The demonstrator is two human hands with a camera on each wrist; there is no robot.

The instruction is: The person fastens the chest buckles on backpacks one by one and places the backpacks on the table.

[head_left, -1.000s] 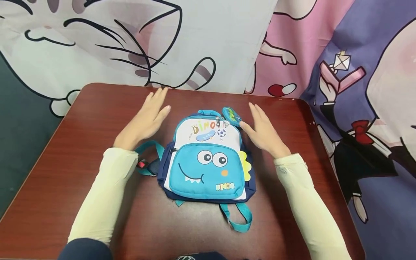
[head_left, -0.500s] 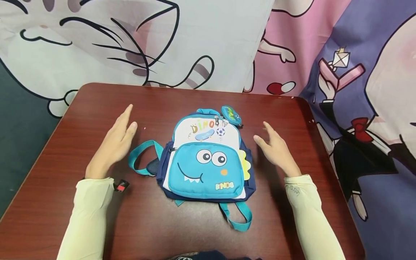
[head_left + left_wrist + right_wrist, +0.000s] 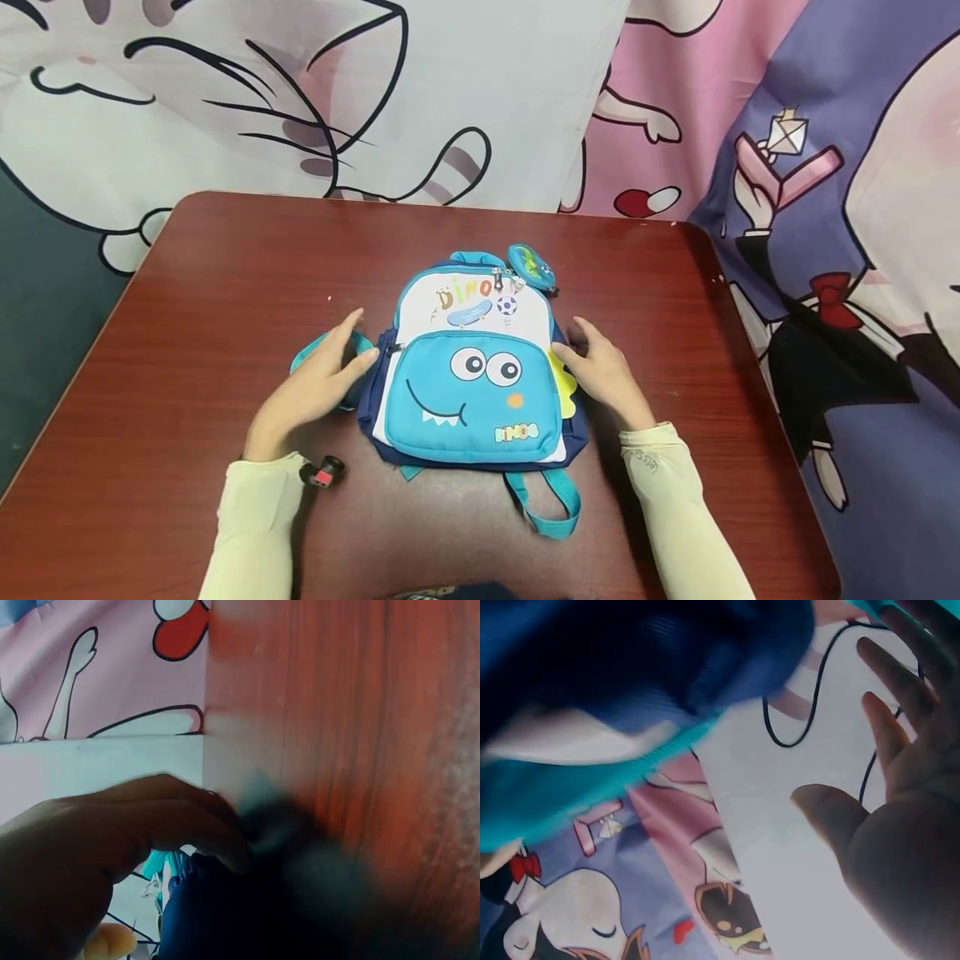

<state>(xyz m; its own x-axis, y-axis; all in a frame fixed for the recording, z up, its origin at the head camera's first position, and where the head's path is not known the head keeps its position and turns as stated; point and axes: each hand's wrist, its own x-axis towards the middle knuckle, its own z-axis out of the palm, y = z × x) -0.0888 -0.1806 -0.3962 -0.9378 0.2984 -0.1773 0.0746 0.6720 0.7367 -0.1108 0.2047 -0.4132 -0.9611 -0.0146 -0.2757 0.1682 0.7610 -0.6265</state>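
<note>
Flat on its back mid-table (image 3: 187, 275), face up, a backpack (image 3: 472, 375) is bracketed by two hands: the left hand (image 3: 315, 387), fingers loosely extended, touches its near side over a teal strap (image 3: 309, 354), while the right hand (image 3: 603, 375), likewise relaxed and gripping nothing, presses the opposite edge, seemingly steadying it.

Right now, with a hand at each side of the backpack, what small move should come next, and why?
Probably close both hands on its sides. The left hand and right hand flank the backpack with relaxed fingers, touching or nearly touching, and grip nothing. It lies flat on the table.
</note>
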